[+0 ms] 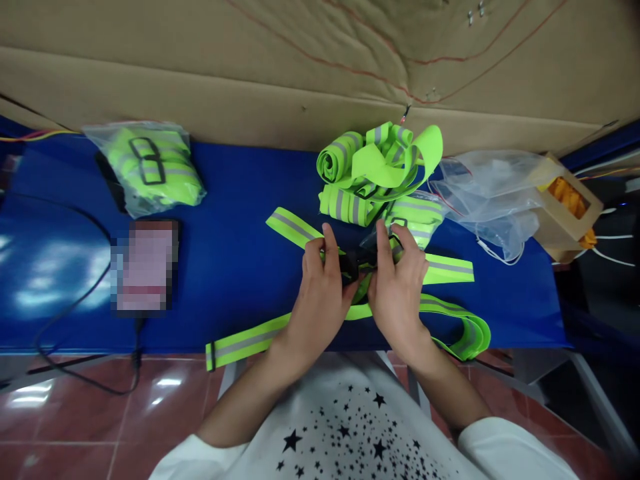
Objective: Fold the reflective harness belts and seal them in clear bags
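In the head view, my left hand (320, 290) and my right hand (400, 287) meet over the blue table, fingers closed from either side on a black plastic buckle (356, 262). Fingers hide part of the buckle, so I cannot tell whether its halves are joined. Neon yellow-green strap (450, 268) with a grey reflective stripe runs out past both hands. A longer length of the same webbing (250, 339) lies under my wrists, with a black slider near its left end and a curled loop at right. Just beyond my fingers sits a pile of rolled reflective straps (380, 167).
At left are a clear bag of folded straps (153, 167) and a blurred-out phone (147, 267) on a black cable. Clear plastic bags (500, 193) and a cardboard box (570, 207) with orange contents stand at right. A brown covered panel (200, 80) borders the back.
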The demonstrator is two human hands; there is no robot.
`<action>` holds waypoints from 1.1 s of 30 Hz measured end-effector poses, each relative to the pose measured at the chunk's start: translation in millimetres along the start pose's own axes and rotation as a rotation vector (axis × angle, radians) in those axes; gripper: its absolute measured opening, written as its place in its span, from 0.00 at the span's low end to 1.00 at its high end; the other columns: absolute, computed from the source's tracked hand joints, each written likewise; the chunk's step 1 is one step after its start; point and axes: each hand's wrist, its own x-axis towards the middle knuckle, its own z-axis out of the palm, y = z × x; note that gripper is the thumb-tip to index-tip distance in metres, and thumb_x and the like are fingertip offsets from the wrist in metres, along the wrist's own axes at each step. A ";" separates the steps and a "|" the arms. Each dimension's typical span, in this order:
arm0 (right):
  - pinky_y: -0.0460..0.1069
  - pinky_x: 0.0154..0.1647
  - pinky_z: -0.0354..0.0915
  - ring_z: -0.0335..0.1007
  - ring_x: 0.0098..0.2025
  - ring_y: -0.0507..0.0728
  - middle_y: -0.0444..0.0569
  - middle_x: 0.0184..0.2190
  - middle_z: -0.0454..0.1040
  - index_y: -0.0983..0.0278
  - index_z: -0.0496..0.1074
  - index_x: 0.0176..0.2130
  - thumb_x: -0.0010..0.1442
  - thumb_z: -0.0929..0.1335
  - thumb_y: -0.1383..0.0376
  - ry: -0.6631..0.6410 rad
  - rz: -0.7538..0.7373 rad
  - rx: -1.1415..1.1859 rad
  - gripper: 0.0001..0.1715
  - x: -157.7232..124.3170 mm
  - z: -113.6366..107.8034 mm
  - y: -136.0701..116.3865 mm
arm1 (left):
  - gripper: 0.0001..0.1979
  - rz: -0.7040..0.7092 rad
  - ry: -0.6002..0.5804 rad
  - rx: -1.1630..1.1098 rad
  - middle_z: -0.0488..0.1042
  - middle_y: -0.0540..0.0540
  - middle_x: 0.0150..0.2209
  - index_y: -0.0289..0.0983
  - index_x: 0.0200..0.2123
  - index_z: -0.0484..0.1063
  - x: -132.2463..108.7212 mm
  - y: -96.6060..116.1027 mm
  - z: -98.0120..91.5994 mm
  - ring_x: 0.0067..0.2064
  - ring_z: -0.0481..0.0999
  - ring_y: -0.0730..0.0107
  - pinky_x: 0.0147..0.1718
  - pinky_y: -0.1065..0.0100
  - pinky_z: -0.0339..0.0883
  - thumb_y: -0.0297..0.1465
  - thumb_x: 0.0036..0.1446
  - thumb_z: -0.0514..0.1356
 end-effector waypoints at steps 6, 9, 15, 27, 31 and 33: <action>0.63 0.52 0.67 0.63 0.61 0.70 0.65 0.68 0.60 0.65 0.55 0.73 0.65 0.58 0.77 -0.022 0.003 -0.044 0.40 3.1 -1.5 0.6 | 0.49 0.026 0.018 -0.013 0.62 0.34 0.55 0.36 0.77 0.34 0.6 -1.7 0.0 0.56 0.70 0.48 0.55 0.48 0.73 0.36 0.65 0.63; 0.61 0.51 0.67 0.63 0.62 0.70 0.66 0.68 0.59 0.68 0.57 0.72 0.64 0.59 0.77 -0.019 -0.002 -0.079 0.39 3.6 -2.1 2.0 | 0.48 0.029 0.061 0.034 0.63 0.33 0.54 0.34 0.76 0.35 -0.1 -1.1 0.3 0.55 0.71 0.48 0.54 0.47 0.74 0.40 0.66 0.62; 0.60 0.50 0.66 0.65 0.57 0.68 0.65 0.68 0.61 0.68 0.58 0.72 0.64 0.60 0.77 -0.051 0.008 -0.143 0.39 2.1 -4.4 -0.3 | 0.46 0.065 0.094 0.115 0.64 0.31 0.53 0.28 0.75 0.39 -0.9 1.0 -2.4 0.54 0.72 0.48 0.53 0.48 0.75 0.40 0.66 0.62; 0.66 0.56 0.68 0.64 0.61 0.71 0.67 0.68 0.61 0.64 0.39 0.78 0.68 0.57 0.77 -0.036 -0.050 -0.024 0.45 0.1 -1.6 -6.3 | 0.48 0.092 0.111 0.170 0.64 0.31 0.54 0.29 0.76 0.39 2.0 4.0 -10.9 0.57 0.71 0.47 0.55 0.49 0.74 0.30 0.62 0.64; 0.68 0.68 0.63 0.54 0.72 0.71 0.61 0.70 0.57 0.59 0.27 0.77 0.66 0.60 0.76 -0.074 -0.287 0.196 0.53 -1.2 -4.5 -3.2 | 0.44 0.155 0.110 0.167 0.63 0.30 0.55 0.29 0.76 0.39 9.8 6.0 -22.2 0.58 0.69 0.46 0.55 0.47 0.73 0.23 0.62 0.58; 0.68 0.70 0.62 0.50 0.74 0.69 0.61 0.71 0.54 0.58 0.30 0.77 0.66 0.62 0.76 -0.087 -0.364 0.312 0.53 2.2 -9.3 1.1 | 0.43 0.185 0.111 0.173 0.62 0.29 0.56 0.28 0.75 0.40 13.7 6.7 -28.7 0.58 0.68 0.46 0.55 0.48 0.73 0.21 0.61 0.56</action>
